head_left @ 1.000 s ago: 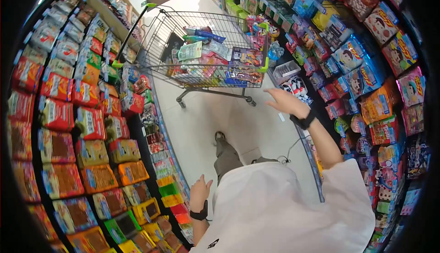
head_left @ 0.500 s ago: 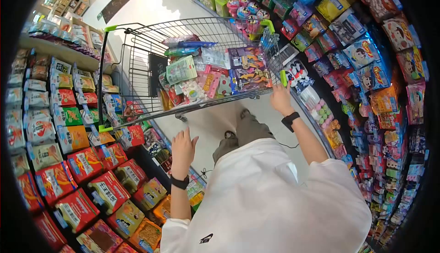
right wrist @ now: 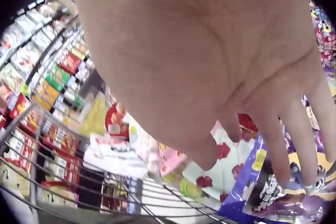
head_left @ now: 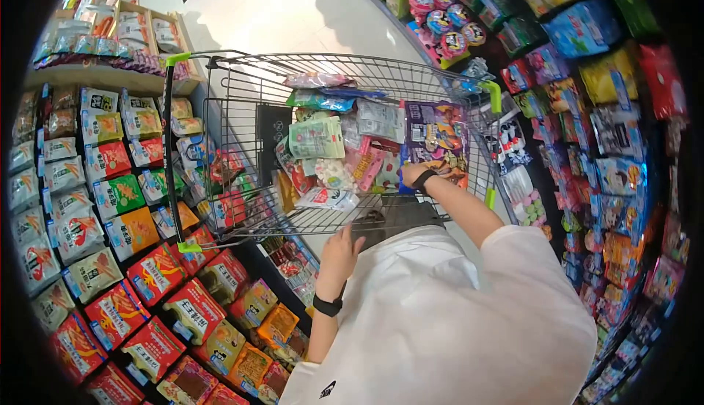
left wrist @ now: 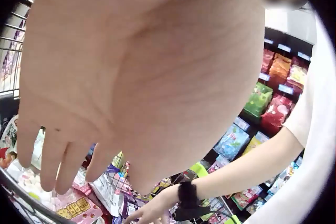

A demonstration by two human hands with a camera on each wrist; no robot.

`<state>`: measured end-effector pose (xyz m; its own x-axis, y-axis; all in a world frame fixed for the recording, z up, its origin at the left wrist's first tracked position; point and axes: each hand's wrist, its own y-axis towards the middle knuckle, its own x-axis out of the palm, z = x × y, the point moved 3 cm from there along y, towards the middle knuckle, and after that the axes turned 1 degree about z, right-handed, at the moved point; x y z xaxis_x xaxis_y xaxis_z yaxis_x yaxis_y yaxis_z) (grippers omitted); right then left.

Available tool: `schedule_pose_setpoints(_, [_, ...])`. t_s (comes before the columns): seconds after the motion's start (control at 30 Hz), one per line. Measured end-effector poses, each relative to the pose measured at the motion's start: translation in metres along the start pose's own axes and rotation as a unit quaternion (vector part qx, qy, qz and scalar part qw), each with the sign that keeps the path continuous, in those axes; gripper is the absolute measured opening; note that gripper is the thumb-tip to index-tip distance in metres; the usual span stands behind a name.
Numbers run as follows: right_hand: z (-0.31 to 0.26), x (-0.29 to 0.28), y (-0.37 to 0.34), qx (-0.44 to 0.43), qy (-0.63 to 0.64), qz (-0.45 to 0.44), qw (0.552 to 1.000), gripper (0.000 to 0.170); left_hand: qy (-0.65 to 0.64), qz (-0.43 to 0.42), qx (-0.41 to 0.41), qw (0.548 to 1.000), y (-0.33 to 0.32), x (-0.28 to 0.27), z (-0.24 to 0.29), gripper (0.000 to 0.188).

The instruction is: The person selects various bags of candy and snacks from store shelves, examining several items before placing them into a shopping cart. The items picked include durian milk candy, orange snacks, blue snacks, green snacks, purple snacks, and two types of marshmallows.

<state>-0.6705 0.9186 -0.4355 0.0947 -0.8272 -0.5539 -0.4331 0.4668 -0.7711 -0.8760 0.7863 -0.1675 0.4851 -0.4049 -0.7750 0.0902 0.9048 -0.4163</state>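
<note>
Possibly, inside the cart (head_left: 271,137), the purple bag (head_left: 446,154) could slide if the straight-fingered right hand (head_left: 418,174) pushes unevenly; outside, the left hand (head_left: 338,257) is relaxed.

Nike logo (head_left: 327,389) on shirt (head_left: 455,317)

Wire cart (head_left: 271,130): stands before me
Purple bag (head_left: 434,128): lies inside
Green-white pouch (head_left: 315,139): left of the purple bag
White packet (head_left: 328,199): same side, nearer me

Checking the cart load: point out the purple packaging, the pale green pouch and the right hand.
Purple packaging (head_left: 435,130): head view, on its printed surface.
Pale green pouch (head_left: 315,139): head view, middle of its face.
Right hand (head_left: 413,173): head view, back of the hand.
</note>
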Motion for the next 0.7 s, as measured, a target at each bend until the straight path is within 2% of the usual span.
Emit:
schedule_pose_setpoints(0.07, [-0.002,0.008,0.011,0.021,0.014,0.017,1.0,0.034,0.0,-0.048,-0.048,0.998,0.011,-0.011,0.011,0.046])
schedule_pose_setpoints(0.13, [0.036,0.081,0.067,0.102,0.029,-0.025,0.994,0.035,0.004,-0.051,-0.052,0.997,0.023,-0.018,0.015,0.046])
schedule_pose_setpoints(0.17, [0.033,0.066,0.054,0.161,0.002,-0.13,0.978,0.034,-0.012,-0.052,-0.055,0.997,0.028,-0.02,0.017,0.046])
schedule_pose_setpoints(0.2, [0.037,0.073,0.054,0.163,0.008,-0.136,0.977,0.034,-0.028,-0.057,-0.057,0.996,0.033,-0.023,0.02,0.046])
schedule_pose_setpoints(0.27, [0.048,0.085,0.044,0.092,0.006,-0.014,0.996,0.034,-0.043,-0.094,-0.058,0.993,0.045,-0.028,0.028,0.046])
schedule_pose_setpoints(0.3, [0.049,0.077,0.037,0.148,0.113,0.076,0.98,0.034,-0.066,-0.081,-0.043,0.994,0.053,-0.03,0.03,0.046])
schedule_pose_setpoints(0.33, [0.046,0.071,0.034,0.07,0.073,0.126,0.987,0.027,-0.09,-0.067,-0.028,0.993,0.061,-0.033,0.034,0.045])
schedule_pose_setpoints(0.37, [0.049,0.067,0.03,0.058,0.048,0.153,0.985,0.023,-0.127,-0.112,-0.062,0.984,0.07,-0.035,0.037,0.044])
schedule_pose_setpoints(0.4, [0.047,0.06,0.021,0.046,0.024,0.178,0.983,0.021,-0.127,-0.12,-0.053,0.983,0.077,-0.027,0.03,0.044])
schedule_pose_setpoints(0.47, [0.029,0.011,-0.023,0.043,0.078,0.259,0.962,0.013,-0.24,-0.063,-0.035,0.968,0.092,-0.007,0.012,0.045])
schedule_pose_setpoints(0.5, [0.016,-0.027,-0.056,-0.018,0.108,0.258,0.96,0.014,-0.323,-0.077,-0.083,0.94,0.103,-0.013,0.019,0.045])
schedule_pose_setpoints(0.53, [0.009,-0.034,-0.069,-0.034,0.115,0.24,0.963,0.015,-0.324,-0.106,-0.101,0.935,0.116,-0.006,0.011,0.046])
schedule_pose_setpoints(0.57, [-0.008,-0.071,-0.108,-0.084,0.176,0.254,0.947,0.017,-0.424,-0.117,-0.151,0.885,0.128,0.001,0.005,0.052])
schedule_pose_setpoints(0.6, [-0.023,-0.096,-0.139,-0.126,0.156,0.253,0.947,0.02,-0.516,-0.131,-0.199,0.823,0.137,0.011,-0.002,0.057])
schedule_pose_setpoints(0.63, [-0.04,-0.112,-0.168,-0.137,0.122,0.294,0.938,0.02,-0.602,-0.177,-0.213,0.749,0.147,0.023,-0.015,0.08])
schedule_pose_setpoints(0.67, [-0.055,-0.136,-0.204,-0.207,0.147,0.305,0.918,0.02,-0.66,-0.2,-0.297,0.66,0.154,0.021,-0.018,0.088])
schedule_pose_setpoints(0.7, [-0.071,-0.139,-0.222,-0.229,0.12,0.312,0.914,0.019,-0.679,-0.234,-0.285,0.635,0.159,0.006,-0.005,0.09])
